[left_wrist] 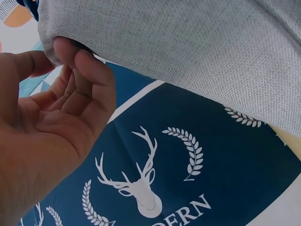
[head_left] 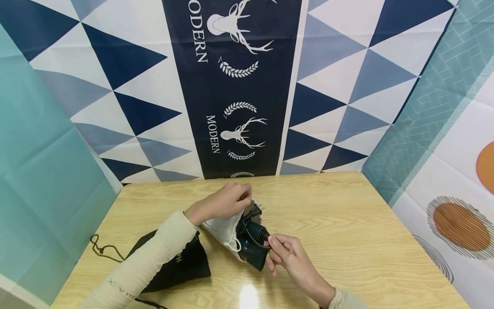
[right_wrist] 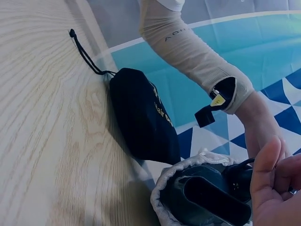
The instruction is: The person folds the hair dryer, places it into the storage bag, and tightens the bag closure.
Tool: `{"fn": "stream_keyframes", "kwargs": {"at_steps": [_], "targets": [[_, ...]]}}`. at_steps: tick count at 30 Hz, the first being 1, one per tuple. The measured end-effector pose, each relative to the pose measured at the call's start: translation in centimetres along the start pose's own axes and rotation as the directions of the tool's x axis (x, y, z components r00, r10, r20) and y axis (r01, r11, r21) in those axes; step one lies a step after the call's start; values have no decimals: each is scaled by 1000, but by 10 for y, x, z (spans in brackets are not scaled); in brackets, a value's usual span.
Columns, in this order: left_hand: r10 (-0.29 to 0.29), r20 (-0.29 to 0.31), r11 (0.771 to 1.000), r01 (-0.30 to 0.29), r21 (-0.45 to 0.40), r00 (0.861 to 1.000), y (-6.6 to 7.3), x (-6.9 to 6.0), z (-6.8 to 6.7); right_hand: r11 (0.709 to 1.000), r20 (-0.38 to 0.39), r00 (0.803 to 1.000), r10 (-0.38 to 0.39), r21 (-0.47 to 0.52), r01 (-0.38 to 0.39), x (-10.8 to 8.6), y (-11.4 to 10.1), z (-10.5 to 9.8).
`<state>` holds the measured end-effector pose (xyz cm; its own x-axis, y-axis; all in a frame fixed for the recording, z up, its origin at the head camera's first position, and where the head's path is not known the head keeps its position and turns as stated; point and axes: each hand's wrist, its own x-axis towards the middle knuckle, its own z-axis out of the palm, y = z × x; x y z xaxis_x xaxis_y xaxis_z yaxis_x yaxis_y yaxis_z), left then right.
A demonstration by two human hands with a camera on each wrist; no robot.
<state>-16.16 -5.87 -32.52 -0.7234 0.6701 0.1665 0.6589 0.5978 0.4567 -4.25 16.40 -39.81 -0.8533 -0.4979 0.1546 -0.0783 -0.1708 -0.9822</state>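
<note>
A light grey cloth drawstring bag (head_left: 221, 228) lies on the table with its mouth towards the right. My left hand (head_left: 225, 199) pinches the upper rim of the bag; in the left wrist view the left hand's (left_wrist: 61, 108) thumb and fingers meet at the cloth (left_wrist: 178, 52). Partly inside the bag is a dark hair dryer (head_left: 252, 254), with its black plug (head_left: 254, 211) at the opening. My right hand (head_left: 291, 257) pinches the dryer's cord by the ribbed sleeve (head_left: 264, 234). From the right wrist view, the dryer's nozzle (right_wrist: 216, 202) shows within the bag's rim (right_wrist: 159, 195).
On the left lies a black drawstring pouch (head_left: 179, 262) with yellow lettering, partly behind my left forearm. Its cord (head_left: 109, 248) trails over the wooden table (head_left: 347, 223). Patterned cloth (head_left: 239, 86) hangs behind the table, with more cloth at both sides.
</note>
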Motion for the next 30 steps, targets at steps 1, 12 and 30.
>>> {"fn": "stream_keyframes", "kwargs": {"at_steps": [1,12,30], "targets": [[3,-3,1000,-3,4,1000,0,0,0,1000,-2,1000,-7,-7,7,0,0,0],[17,-13,1000,-16,26,1000,5,3,8,998,12,999,-30,-58,30,0,1,0],[30,-54,999,-29,28,998,13,-14,16,977,-66,987,148,162,-136,1,-1,2]]}}
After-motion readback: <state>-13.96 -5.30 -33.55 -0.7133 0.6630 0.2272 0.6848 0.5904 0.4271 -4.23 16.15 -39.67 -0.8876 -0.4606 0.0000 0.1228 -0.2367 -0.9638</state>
